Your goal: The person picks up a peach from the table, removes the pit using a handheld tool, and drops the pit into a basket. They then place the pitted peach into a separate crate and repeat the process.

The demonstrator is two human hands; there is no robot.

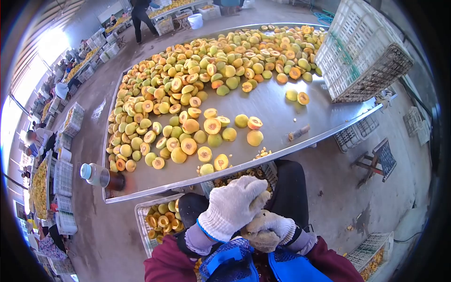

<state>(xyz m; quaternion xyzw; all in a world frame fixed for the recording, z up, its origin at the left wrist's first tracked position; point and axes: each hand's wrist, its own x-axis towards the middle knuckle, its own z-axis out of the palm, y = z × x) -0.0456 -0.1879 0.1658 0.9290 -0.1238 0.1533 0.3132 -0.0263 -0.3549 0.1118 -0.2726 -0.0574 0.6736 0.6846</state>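
In white knitted gloves, my left hand (pixel 235 204) and my right hand (pixel 267 231) are close together over my lap, below the table's near edge. The left is above the right, and the fingers of both are curled. Whatever they hold, if anything, is hidden by the gloves. Beyond them, yellow peaches (pixel 212 126), many cut in half with pits showing, cover much of the metal table (pixel 263 110). Between my knees, partly behind my left hand, stands a basket with pits and scraps (pixel 239 176). Pitted peach halves (pixel 164 220) fill a white crate (pixel 143 221) to the left.
A jar of dark liquid (pixel 105 177) stands at the table's left corner. A large white crate (pixel 361 51) rests tilted on the right end. A short dark stick (pixel 299 132) lies near the front edge. A folding stool (pixel 378 162) is at right. Other people work at far-left tables.
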